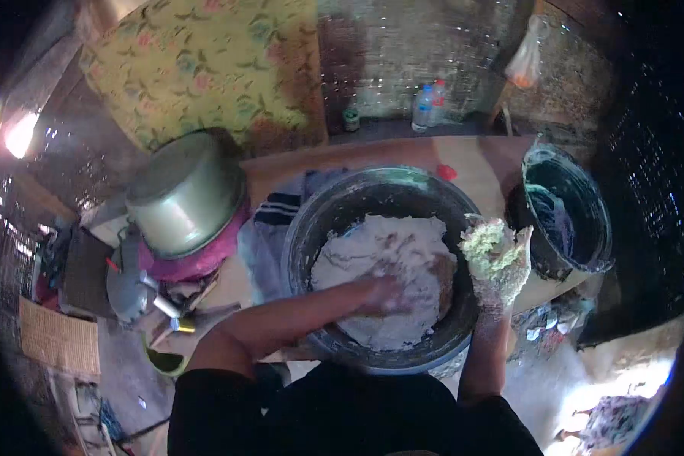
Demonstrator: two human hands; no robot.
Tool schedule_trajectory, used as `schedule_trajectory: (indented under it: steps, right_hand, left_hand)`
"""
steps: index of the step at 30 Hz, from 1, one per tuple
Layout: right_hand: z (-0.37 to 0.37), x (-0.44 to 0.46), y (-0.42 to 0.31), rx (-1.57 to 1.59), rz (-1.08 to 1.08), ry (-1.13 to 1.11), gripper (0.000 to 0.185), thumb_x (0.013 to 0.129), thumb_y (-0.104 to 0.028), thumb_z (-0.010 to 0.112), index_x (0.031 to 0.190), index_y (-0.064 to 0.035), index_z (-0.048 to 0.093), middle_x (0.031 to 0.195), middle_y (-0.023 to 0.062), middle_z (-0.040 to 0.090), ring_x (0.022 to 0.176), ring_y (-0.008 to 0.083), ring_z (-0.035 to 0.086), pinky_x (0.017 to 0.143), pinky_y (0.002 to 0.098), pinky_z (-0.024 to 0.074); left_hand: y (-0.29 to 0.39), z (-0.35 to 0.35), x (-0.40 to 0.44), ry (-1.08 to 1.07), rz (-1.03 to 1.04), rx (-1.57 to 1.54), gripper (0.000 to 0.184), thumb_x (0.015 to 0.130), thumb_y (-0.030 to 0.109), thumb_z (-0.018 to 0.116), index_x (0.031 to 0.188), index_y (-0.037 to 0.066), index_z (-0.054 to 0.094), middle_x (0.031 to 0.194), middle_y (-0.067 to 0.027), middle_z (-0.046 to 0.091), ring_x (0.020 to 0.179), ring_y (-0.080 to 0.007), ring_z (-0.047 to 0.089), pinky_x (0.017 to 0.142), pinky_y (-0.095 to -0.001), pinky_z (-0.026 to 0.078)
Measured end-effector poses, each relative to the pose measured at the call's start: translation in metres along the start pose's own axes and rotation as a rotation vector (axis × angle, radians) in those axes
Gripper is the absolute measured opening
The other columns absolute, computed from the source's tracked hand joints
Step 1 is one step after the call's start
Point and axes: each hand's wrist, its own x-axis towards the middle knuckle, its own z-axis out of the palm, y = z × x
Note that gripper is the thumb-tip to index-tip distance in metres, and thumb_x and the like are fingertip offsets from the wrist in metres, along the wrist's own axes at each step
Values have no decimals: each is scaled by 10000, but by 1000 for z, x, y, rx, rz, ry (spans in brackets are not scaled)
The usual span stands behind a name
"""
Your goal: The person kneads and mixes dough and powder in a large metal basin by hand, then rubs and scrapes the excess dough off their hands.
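A wide dark basin (300, 266) in front of me holds a pale, floury mass (384, 247). My left hand (387, 295) is down in this mass; it is blurred and its fingers cannot be made out. Raised at the basin's right rim, my right hand (501, 262) is coated in pale dough, its palm up and fingers spread around a yellowish-green lump (492, 247) resting on it.
A dark bucket (602, 220) stands right of the basin. To the left are a large metal pot (182, 197) on pink cloth, a striped cloth (270, 243) and a yellow tin (182, 325). Bottles (423, 109) stand behind; a plastic bag (528, 57) hangs at back right.
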Motion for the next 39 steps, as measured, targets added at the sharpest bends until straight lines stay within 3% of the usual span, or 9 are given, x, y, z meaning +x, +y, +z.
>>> schedule_trajectory:
  steps: [2, 9, 12, 13, 15, 18, 20, 28, 39]
  right_hand:
    - [2, 1, 0, 113, 86, -44, 663, 913, -527, 264, 1123, 67, 469, 1138, 236, 520, 955, 302, 558, 881, 386, 445]
    - [-5, 2, 14, -622, 95, -297, 574, 858, -435, 523, 1170, 39, 438, 1194, 178, 501, 1098, 264, 497, 968, 399, 352]
    - [1, 8, 34, -1201, 307, -574, 566, 873, -416, 498, 1212, 28, 409, 1249, 171, 452, 1147, 292, 447, 980, 411, 339]
    - [5, 10, 42, -1393, 361, -693, 563, 878, -410, 489, 1226, 24, 399, 1268, 169, 436, 1163, 301, 431, 984, 416, 335]
    - [13, 14, 67, -1886, -309, -1172, 529, 899, -373, 448, 1263, 2, 367, 1295, 165, 397, 1188, 318, 388, 1012, 406, 308]
    - [-43, 52, 141, -1963, -263, -1044, 477, 892, -341, 462, 1225, -5, 403, 1241, 158, 432, 1135, 302, 422, 991, 395, 321]
    - [-50, 86, 175, -1886, -119, -1069, 431, 883, -321, 475, 1179, -10, 435, 1187, 147, 461, 1083, 287, 445, 953, 388, 341]
    - [-37, 130, 283, -1390, 417, -1276, 258, 847, -241, 528, 992, -31, 564, 970, 104, 577, 873, 225, 539, 804, 358, 420]
    - [20, -10, 211, -1480, 113, -1846, 328, 703, -276, 611, 951, -61, 600, 993, 148, 591, 951, 286, 543, 886, 417, 386]
  left_hand:
    - [-1, -52, 13, 201, 209, -829, 607, 794, 471, 526, 1294, 143, 423, 1214, -196, 495, 1136, -325, 457, 979, -515, 314]
    - [7, -175, -61, 25, 7, -534, 503, 857, 299, 537, 1277, 55, 408, 1170, -171, 533, 1114, -277, 489, 978, -354, 346]
    - [-23, -191, -67, 216, 161, -1258, 519, 861, 181, 544, 1323, 90, 326, 1282, -107, 435, 1092, -194, 499, 933, -298, 399]
    - [-36, -200, -61, 386, 53, -944, 484, 868, 182, 531, 1305, 74, 353, 1254, -126, 460, 1082, -221, 509, 928, -307, 402]
    - [-58, -179, -43, 559, -58, -622, 452, 875, 183, 519, 1287, 57, 380, 1227, -144, 485, 1072, -247, 518, 923, -316, 405]
    - [-92, -126, -17, 963, -33, -1148, 352, 860, 183, 540, 1177, 35, 501, 1125, -186, 550, 1016, -276, 551, 879, -330, 428]
    - [-64, -184, -44, 526, -418, -698, 283, 835, 184, 573, 1078, 38, 581, 1081, -173, 581, 1006, -276, 558, 884, -352, 418]
    - [-110, -159, -6, 1034, -75, -607, 257, 793, 164, 629, 1025, 52, 618, 1080, -131, 596, 1048, -256, 538, 923, -348, 396]
    - [-95, -138, -1, 926, -41, -485, 203, 824, 74, 576, 1019, 27, 611, 1039, -118, 610, 942, -226, 580, 860, -322, 450]
